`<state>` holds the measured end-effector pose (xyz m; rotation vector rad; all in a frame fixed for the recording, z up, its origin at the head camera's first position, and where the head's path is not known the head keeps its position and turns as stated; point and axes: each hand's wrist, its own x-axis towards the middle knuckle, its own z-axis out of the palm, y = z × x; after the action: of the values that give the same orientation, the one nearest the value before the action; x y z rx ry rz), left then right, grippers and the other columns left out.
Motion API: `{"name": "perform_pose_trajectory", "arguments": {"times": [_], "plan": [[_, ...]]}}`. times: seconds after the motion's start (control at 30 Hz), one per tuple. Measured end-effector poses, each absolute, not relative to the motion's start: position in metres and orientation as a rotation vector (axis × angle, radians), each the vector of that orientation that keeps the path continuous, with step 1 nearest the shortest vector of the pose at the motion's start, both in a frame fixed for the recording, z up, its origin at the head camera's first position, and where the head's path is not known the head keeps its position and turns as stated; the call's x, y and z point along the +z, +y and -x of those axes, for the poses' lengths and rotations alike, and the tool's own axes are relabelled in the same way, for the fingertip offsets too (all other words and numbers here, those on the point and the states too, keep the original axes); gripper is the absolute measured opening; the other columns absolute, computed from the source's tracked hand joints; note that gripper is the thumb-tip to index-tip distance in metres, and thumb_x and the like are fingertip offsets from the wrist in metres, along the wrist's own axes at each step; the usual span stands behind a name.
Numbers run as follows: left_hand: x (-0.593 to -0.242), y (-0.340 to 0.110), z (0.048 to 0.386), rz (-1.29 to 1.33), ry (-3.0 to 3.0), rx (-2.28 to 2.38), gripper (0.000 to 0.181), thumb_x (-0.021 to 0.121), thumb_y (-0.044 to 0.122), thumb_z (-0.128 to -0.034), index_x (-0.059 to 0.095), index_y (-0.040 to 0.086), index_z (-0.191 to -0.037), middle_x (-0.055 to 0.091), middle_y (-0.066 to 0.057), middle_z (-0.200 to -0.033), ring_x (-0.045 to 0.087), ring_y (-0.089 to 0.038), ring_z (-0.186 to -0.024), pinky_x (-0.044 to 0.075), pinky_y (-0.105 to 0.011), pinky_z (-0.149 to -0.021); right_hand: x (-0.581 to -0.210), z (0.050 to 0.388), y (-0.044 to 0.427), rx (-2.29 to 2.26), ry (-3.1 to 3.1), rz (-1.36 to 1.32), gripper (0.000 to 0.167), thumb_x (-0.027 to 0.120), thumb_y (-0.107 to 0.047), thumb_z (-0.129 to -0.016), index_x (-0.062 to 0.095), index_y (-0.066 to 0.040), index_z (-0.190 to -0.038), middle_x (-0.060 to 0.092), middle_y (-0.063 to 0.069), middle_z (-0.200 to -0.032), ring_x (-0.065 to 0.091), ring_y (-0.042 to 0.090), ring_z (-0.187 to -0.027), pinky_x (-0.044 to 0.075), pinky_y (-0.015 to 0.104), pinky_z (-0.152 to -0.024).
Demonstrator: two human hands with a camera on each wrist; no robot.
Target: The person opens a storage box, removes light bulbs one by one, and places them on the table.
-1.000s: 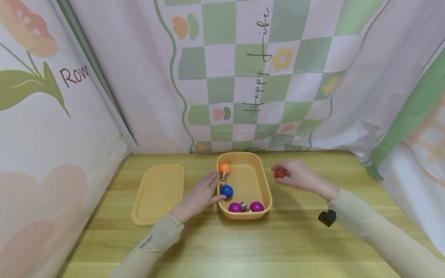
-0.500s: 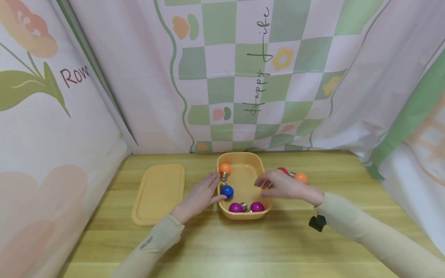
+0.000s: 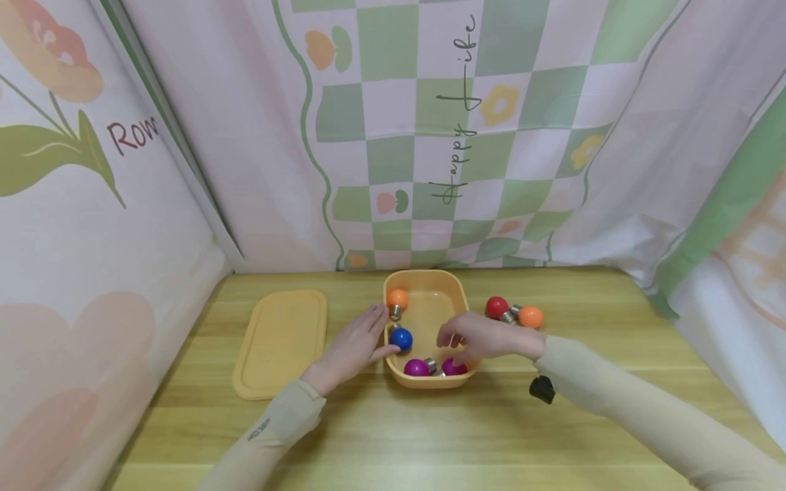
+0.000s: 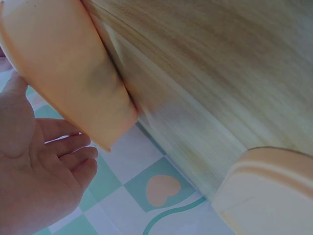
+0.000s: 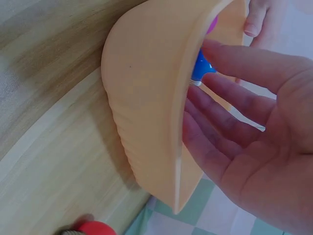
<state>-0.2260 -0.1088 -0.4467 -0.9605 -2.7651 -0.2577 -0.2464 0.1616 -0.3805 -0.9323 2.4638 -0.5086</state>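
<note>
My left hand [image 3: 356,344] rests with straight fingers along the left rim of the yellow plastic box [image 3: 463,293], its thumb over the rim by the blue bulb [image 3: 401,339]. My right hand [image 3: 485,335] reaches over the right rim, fingers loosely bent, holding nothing. Its thumb is close to the right purple bulb [image 3: 454,367]; whether they touch I cannot tell. A second purple bulb [image 3: 416,368] and an orange bulb [image 3: 398,299] also lie in the box. On the table to its right, a red bulb [image 3: 497,307] lies beside another orange bulb [image 3: 531,316].
The yellow lid [image 3: 282,344] lies flat on the wooden table [image 3: 393,436], left of the box. A printed curtain [image 3: 442,225] hangs behind the table's far edge. A black wrist device [image 3: 542,389] sits under my right cuff.
My right hand let go of the red bulb, leaving it on the table right of the box. It then moved left and toward me, over the box. My left hand stayed put.
</note>
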Motion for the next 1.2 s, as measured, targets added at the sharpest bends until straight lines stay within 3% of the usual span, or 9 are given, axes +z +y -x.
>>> {"name": "perform_pose_trajectory", "arguments": {"times": [0.5,0.87,1.2], "plan": [[-0.447,-0.109,0.225,0.949,-2.766,-0.257,0.074,0.053,0.047,-0.0992,0.040,-0.009,-0.145,0.041,-0.027,-0.153,0.039,-0.039,-0.144,0.037,-0.047,-0.119,-0.387,0.251,0.151,-0.286,2.336,1.113,0.024,0.073,0.002,-0.078,0.070,-0.010,-0.099,0.071,0.001,-0.093,0.061,0.012,-0.084,0.051,0.018,-0.073],[-0.448,-0.108,0.226,0.945,-2.771,-0.263,0.074,0.053,0.047,-0.0993,0.040,-0.009,-0.146,0.040,-0.027,-0.153,0.038,-0.038,-0.145,0.036,-0.046,-0.120,-0.387,0.254,0.148,-0.201,2.302,1.100,0.029,0.074,0.001,-0.077,0.070,-0.011,-0.103,0.069,0.000,-0.092,0.054,0.004,-0.078,0.048,0.016,-0.070],[-0.449,-0.109,0.226,0.958,-2.749,-0.252,0.074,0.054,0.046,-0.0990,0.040,-0.009,-0.145,0.041,-0.028,-0.152,0.040,-0.039,-0.144,0.038,-0.047,-0.119,-0.381,0.253,0.153,-0.297,2.318,1.072,0.024,0.075,-0.002,-0.079,0.069,-0.012,-0.101,0.068,-0.001,-0.094,0.058,0.011,-0.085,0.049,0.019,-0.074]]}}
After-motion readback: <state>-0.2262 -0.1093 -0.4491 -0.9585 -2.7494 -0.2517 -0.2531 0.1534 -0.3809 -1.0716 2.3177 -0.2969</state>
